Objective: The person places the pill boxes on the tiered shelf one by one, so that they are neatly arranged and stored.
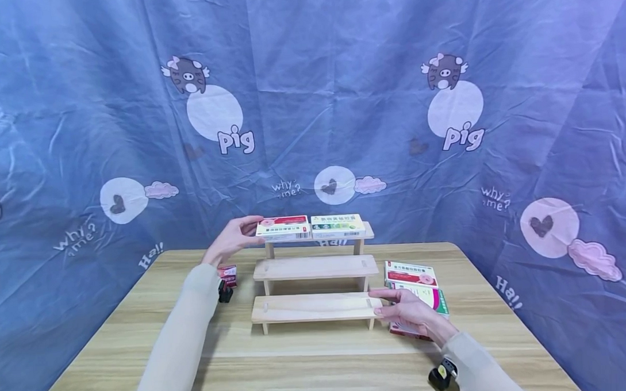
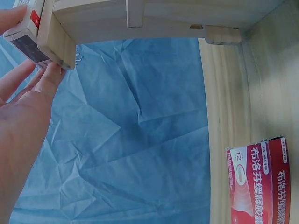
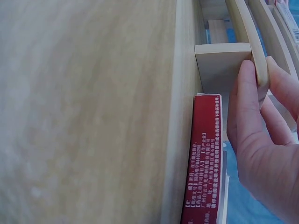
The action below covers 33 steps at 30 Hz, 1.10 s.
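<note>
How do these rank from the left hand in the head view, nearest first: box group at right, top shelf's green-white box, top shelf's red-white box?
1. Red-white box: touching left hand, top shelf's left.
2. Green-white box: top shelf, right.
3. Box group: right of stand.

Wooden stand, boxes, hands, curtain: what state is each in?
Wooden stand: upright on the table.
Red-and-white box: flat on the top shelf.
Green-and-white box: flat beside it.
Left hand: grips the red-and-white box's end.
Right hand: pinches the bottom shelf at its right end.
Red box at left: on the table.
Boxes at right: on the table, partly hidden.
Curtain: hanging, creased.
</note>
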### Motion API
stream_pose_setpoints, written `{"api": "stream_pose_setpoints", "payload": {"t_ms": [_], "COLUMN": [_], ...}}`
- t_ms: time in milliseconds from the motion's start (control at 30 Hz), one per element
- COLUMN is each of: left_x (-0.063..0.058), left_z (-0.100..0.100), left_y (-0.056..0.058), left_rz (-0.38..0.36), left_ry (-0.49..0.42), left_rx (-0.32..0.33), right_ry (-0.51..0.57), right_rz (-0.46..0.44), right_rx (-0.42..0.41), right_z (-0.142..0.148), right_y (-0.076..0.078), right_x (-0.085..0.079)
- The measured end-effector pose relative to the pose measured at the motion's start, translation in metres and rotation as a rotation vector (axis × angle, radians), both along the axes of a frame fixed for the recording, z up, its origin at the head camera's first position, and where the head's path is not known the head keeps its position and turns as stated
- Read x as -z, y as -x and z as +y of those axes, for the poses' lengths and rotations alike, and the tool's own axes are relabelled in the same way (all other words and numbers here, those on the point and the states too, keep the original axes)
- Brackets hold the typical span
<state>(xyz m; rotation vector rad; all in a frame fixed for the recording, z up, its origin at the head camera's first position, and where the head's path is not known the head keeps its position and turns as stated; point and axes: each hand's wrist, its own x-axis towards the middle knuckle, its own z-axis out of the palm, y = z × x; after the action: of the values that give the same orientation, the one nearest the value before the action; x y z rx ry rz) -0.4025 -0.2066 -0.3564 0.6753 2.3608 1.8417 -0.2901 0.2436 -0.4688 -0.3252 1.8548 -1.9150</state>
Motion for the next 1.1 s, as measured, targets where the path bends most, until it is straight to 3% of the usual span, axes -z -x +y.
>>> {"api": "stream_pose_setpoints", "payload": {"t_ms": [367, 800, 1100], "left_x": [-0.0060, -0.0066, -0.0076], "left_z": [0.0010, 0.0029, 0.0038], "left_y": [0.0052, 0.0057, 0.0076], "left_rz": [-0.031, 0.020, 0.028], "left_ry": [0.042, 0.128, 0.139], "left_rx": [0.038, 0.021, 0.029], "right_ry": [0.002, -0.004, -0.006], "right_rz": [-0.009, -0.037, -0.035], "right_rx": [0.003, 0.017, 0.020], "right_z": [-0.0005, -0.0013, -0.0019], "right_y": [-0.0020, -0.0032, -0.0035], "right_x": [-0.0033, -0.0027, -0.0036]}}
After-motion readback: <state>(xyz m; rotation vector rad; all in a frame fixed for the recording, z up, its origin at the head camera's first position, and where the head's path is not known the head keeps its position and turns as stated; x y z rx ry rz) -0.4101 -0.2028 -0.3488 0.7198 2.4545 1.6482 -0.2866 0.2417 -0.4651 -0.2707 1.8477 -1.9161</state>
